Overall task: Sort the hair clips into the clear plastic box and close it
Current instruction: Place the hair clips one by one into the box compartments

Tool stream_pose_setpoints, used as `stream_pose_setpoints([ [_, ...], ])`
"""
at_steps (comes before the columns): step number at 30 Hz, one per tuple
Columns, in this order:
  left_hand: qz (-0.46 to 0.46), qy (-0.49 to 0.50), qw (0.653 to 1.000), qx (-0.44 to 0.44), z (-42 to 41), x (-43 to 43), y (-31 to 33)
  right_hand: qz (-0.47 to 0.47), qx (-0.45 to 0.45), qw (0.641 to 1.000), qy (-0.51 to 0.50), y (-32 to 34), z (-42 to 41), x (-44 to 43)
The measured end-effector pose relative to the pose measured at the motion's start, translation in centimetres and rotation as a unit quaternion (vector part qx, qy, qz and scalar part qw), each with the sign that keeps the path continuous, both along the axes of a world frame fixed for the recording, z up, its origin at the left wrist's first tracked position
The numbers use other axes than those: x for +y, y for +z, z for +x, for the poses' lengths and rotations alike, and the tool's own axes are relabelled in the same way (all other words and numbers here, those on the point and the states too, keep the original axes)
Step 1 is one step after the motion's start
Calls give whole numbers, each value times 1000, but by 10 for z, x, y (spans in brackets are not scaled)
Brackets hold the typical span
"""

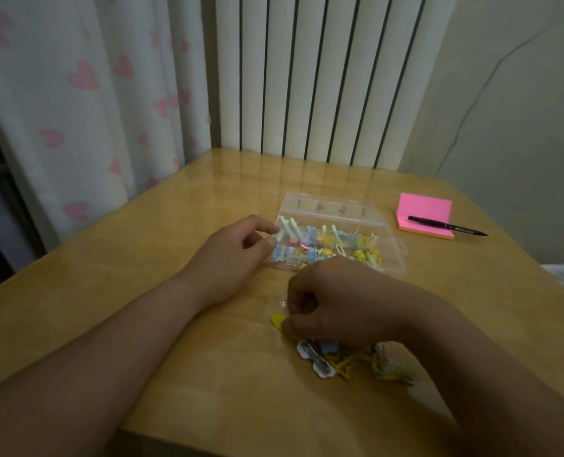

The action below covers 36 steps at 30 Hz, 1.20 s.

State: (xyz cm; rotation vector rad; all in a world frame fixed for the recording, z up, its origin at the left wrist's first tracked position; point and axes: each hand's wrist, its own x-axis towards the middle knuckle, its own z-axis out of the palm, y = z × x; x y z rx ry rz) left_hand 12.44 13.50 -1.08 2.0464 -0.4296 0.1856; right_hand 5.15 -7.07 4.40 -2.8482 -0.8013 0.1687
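Observation:
A clear plastic box [393,245] lies open in the middle of the wooden table, its lid [326,206] folded back toward the radiator. Several pastel hair clips [310,239] fill it. My left hand [241,255] rests at the box's left edge, thumb and forefinger touching the rim. My right hand [333,305], fingers curled, pinches a yellow clip [278,320] on the table just in front of the box. A small pile of loose clips [356,361], white, blue and yellow, lies under and behind that hand.
A pink sticky-note pad [422,209] with a black pen [445,224] across it sits at the table's right rear. A white radiator [323,77] and a heart-print curtain [76,94] stand behind the table [142,258].

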Motion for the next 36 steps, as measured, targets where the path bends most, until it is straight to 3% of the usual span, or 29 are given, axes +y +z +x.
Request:
stream_pose_setpoints([
  [3,-4,0,1000,1,0,-1,0,30,6,1000,4,-1,2,0],
  [6,-2,-2,1000,3,-1,-1,1,157,-1,987,-32,0,7,-6],
  [10,1,-3,1000,12,-4,-1,4,347,-117,916,-164,5,21,-22],
  [12,5,-1,1000,14,-4,-1,4,391,-146,882,-220,7,31,-31],
  [14,9,-2,1000,17,-3,0,3,383,-135,878,-253,5,41,-36],
  [21,14,-4,1000,16,-4,0,5,253,-50,926,-276,11,62,-14],
  [28,7,-1,1000,23,-8,1,7,179,-4,933,-312,5,85,19],
  [36,8,4,1000,24,-9,2,8,146,-68,936,-313,-1,78,6],
])
